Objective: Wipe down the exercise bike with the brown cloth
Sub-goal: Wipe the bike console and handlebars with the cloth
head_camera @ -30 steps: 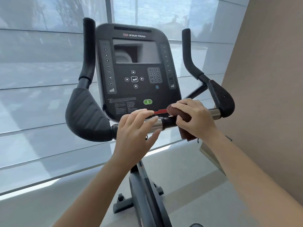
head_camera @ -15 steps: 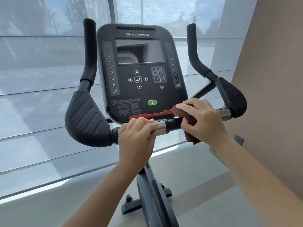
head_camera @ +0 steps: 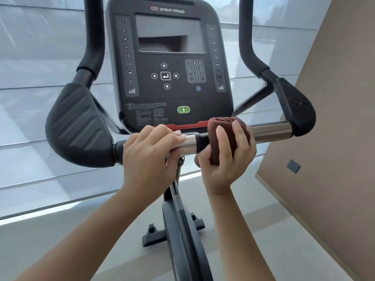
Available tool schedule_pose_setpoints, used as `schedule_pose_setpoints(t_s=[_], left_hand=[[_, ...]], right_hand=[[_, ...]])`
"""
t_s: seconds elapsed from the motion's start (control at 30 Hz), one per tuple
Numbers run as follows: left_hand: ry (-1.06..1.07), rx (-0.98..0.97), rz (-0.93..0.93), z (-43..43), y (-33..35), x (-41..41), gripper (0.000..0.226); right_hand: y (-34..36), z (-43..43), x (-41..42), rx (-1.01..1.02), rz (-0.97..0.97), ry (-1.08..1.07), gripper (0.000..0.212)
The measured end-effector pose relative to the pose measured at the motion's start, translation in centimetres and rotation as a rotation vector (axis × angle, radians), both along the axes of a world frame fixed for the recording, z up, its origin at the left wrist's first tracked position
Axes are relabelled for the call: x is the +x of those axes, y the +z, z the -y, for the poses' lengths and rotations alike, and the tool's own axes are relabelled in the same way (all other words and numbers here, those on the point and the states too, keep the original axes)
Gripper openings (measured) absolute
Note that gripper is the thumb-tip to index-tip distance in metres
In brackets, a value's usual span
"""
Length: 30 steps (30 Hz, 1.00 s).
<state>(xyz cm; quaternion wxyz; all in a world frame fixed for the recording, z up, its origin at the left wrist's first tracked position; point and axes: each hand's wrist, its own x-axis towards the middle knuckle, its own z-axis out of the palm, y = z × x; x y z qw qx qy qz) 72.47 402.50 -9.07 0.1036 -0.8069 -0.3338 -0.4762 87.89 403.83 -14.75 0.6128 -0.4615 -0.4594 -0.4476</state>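
Observation:
The exercise bike's black console [head_camera: 170, 63] fills the upper middle, with a horizontal silver handlebar [head_camera: 272, 131] running below it between two black elbow pads. My left hand [head_camera: 151, 153] grips the bar left of centre, fingers curled over the top. The brown cloth [head_camera: 227, 128] is wrapped around the bar just right of centre. My right hand [head_camera: 225, 159] is closed around the cloth from below, palm turned toward me, fingers over the front.
A black left pad [head_camera: 79, 122] and right pad [head_camera: 296, 106] end the bar, with upright black grips above each. A tan wall [head_camera: 334, 118] stands close on the right. The bike's frame and base [head_camera: 182, 230] drop to a grey floor; frosted windows lie behind.
My right hand has rolled from on top of the bar to underneath it, turning the cloth around the bar. The camera has come closer. My left hand keeps its grip.

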Motion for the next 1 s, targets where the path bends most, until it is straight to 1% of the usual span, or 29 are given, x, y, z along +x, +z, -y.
schedule_pose_setpoints(t_s=[0.07,0.13,0.2,0.33,0.4,0.43,0.57,0.6,0.67,0.73,0.8,0.87,0.93,1.0], left_hand=[[-0.004,-0.005,-0.002,0.0,0.0,0.0,0.012],[-0.009,-0.01,0.004,0.1,0.0,0.0,0.012],[-0.004,-0.018,0.009,0.2,0.0,-0.1,0.012],[-0.007,-0.04,-0.006,0.7,0.1,-0.2,0.015],[-0.022,-0.046,-0.011,0.9,0.3,-0.2,0.015],[-0.031,-0.047,-0.013,0.9,0.5,-0.2,0.014],[-0.055,-0.055,-0.089,1.2,1.9,1.3,0.016],[-0.08,-0.069,-0.109,1.3,2.2,2.0,0.016],[-0.141,-0.108,-0.142,1.5,2.7,3.7,0.014],[-0.193,-0.163,-0.148,1.4,2.9,5.3,0.014],[-0.191,-0.172,-0.151,1.1,2.9,6.3,0.014],[-0.17,-0.155,-0.143,0.8,2.6,6.6,0.014],[-0.163,-0.131,-0.126,0.4,2.3,6.7,0.016],[-0.163,-0.117,-0.118,0.2,2.1,6.6,0.017]], right_hand=[[-0.1,-0.3,-1.9,0.026,-0.11,0.036,0.026],[-0.3,-0.2,-2.6,0.025,-0.121,0.055,0.025],[-0.3,0.3,-2.2,-0.014,-0.043,0.065,0.026],[0.7,1.6,1.4,-0.135,0.246,0.035,0.027],[1.3,2.4,4.4,-0.18,0.295,-0.023,0.028],[1.5,2.9,5.9,-0.203,0.271,-0.04,0.029],[2.9,5.1,11.2,-0.332,0.034,-0.087,0.029],[3.4,5.5,11.9,-0.366,0.009,-0.104,0.03],[4.1,5.7,11.3,-0.405,0.041,-0.09,0.031],[4.3,5.3,8.8,-0.43,0.099,-0.011,0.031],[4.5,5.0,6.8,-0.472,0.152,0.072,0.031],[5.5,5.3,7.5,-0.538,0.176,0.149,0.032],[6.7,6.0,9.7,-0.623,0.129,0.189,0.034],[7.9,6.7,11.9,-0.716,0.058,0.17,0.036]])
